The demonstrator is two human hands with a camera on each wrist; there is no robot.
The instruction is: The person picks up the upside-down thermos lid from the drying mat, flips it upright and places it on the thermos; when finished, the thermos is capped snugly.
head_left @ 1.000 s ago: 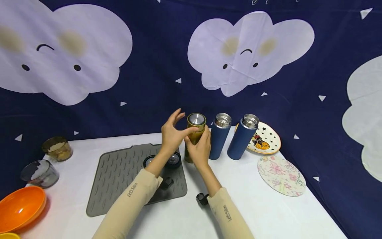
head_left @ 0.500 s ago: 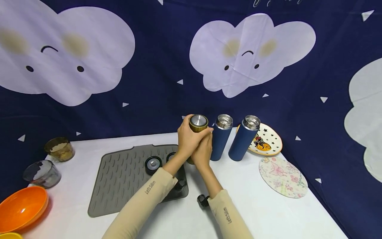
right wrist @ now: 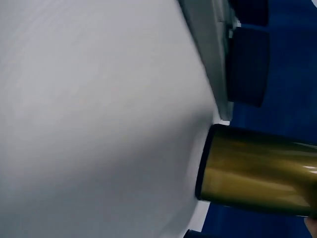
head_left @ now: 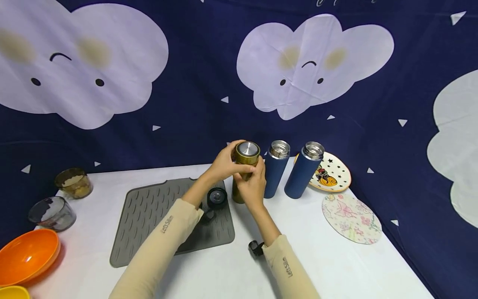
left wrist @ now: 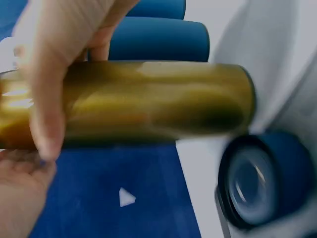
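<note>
One gold flask (left wrist: 158, 101) — upright, long axis vertical, between gray mat (head_left: 149, 220) and nearest blue bottle (head_left: 275, 174), toward table's (head_left: 317, 265) far side. Left hand (head_left: 225, 163) curls fingers round its upper end, nearer silver-topped lid (head_left: 248, 148); right hand (head_left: 253, 186), just below — fingers gripping the body.

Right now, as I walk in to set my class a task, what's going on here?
A person's left hand grips a gold bottle near its top, and the right hand holds it lower down. The bottle is upright, its silver-topped cap on. To its right stand two blue bottles, both uncapped. A dark round lid lies on the gray mat to the left.
</note>
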